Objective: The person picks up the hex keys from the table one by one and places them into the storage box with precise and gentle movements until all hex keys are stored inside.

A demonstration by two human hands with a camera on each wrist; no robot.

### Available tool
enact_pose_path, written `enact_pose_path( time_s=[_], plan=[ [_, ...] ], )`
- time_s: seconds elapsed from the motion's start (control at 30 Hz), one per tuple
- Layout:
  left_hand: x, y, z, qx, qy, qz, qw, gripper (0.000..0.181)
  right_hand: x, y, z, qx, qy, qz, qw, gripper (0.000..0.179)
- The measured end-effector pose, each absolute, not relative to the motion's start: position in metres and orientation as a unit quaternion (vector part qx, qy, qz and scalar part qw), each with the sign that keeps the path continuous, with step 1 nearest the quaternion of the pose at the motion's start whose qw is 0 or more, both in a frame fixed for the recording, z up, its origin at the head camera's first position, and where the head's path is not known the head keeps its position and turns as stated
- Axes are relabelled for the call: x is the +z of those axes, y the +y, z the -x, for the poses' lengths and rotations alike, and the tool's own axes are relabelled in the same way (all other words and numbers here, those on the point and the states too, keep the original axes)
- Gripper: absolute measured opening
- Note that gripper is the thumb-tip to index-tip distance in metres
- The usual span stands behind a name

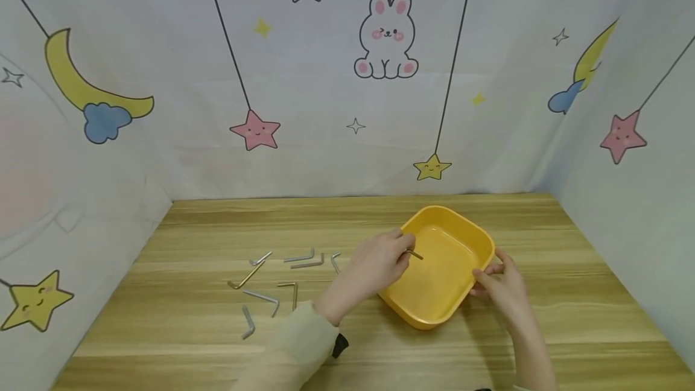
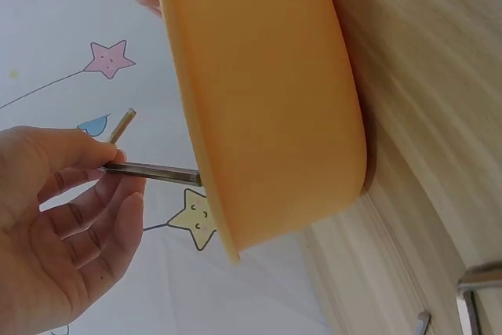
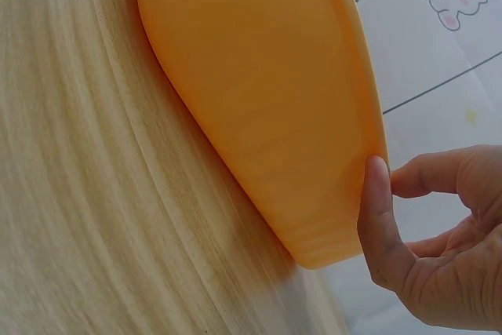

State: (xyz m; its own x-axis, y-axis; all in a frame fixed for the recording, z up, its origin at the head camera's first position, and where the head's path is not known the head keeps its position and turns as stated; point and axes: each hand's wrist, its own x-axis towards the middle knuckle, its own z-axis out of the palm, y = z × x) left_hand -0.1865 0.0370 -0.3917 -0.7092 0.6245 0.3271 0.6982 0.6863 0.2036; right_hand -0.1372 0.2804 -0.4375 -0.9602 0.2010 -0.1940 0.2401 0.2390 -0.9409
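Note:
A yellow square plastic tub (image 1: 434, 273) sits right of centre on the table. My left hand (image 1: 380, 261) reaches over its left rim and pinches an L-shaped hex key (image 2: 157, 172) between thumb and fingers. In the head view one end of that key points into the tub. On the other side, my right hand (image 1: 505, 291) grips the tub's right rim, its thumb and a finger on either side of the wall (image 3: 314, 139). Left of the tub lie several more hex keys, among them a silver one (image 1: 263, 297), a brass-coloured one (image 1: 247, 276) and a short one (image 1: 248, 323).
The wood-grain table (image 1: 217, 228) is bordered by a white cloth (image 1: 326, 162) printed with stars, moons and a rabbit, at the back and both sides. My left forearm partly covers a hex key (image 1: 335, 261) and crosses the table left of the tub.

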Motion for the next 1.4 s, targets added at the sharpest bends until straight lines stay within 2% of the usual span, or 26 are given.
enact_pose_path(
  time_s=[0.3,0.57,0.97,1.4],
  plan=[
    [-0.397,0.042,0.192,-0.175,-0.912,0.355,0.108,0.005,-0.437,0.280,0.140,-0.602,0.786,-0.140,0.016,0.080],
    [-0.405,0.045,0.199,-0.159,-0.924,0.341,0.072,0.004,-0.437,0.277,0.140,-0.614,0.778,-0.133,0.014,0.081],
    [-0.423,0.057,0.211,-0.112,-0.924,0.365,0.027,0.004,-0.438,0.276,0.137,-0.606,0.783,-0.138,0.019,0.080],
    [-0.428,0.066,0.215,-0.085,-0.926,0.368,-0.009,0.012,-0.437,0.278,0.135,-0.598,0.790,-0.134,0.020,0.081]
  ],
)
